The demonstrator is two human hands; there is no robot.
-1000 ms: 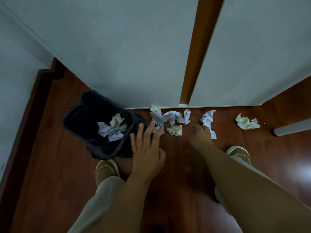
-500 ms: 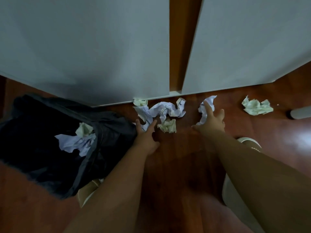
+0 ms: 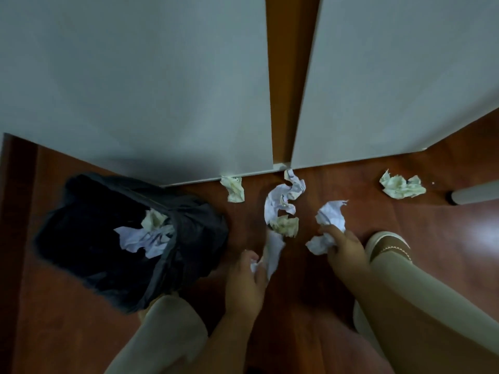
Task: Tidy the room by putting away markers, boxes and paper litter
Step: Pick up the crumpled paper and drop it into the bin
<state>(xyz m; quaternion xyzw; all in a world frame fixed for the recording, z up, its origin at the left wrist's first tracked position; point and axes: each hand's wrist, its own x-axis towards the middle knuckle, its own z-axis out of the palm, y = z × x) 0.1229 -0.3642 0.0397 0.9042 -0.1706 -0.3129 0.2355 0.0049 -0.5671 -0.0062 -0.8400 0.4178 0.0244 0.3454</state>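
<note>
Crumpled paper litter lies on the dark wooden floor below two white cabinet doors. My left hand (image 3: 247,282) grips a long white crumpled paper (image 3: 272,252) lifted off the floor. My right hand (image 3: 344,249) is closed on another white crumpled paper (image 3: 328,225). A white and yellowish wad (image 3: 283,206) lies between the hands, further back. A yellowish wad (image 3: 234,188) sits against the cabinet base, and another (image 3: 401,187) lies far right. A bin lined with a black bag (image 3: 189,238) stands at left, with crumpled papers (image 3: 145,234) inside.
White cabinet doors (image 3: 148,85) fill the upper view with a brown gap between them. A white furniture leg (image 3: 475,197) lies at the right edge. My knees and a beige shoe (image 3: 388,241) sit close under my hands.
Both hands have closed on white papers and pulled them back toward me. The view has moved closer to the floor, and the bin now sits nearer the centre.
</note>
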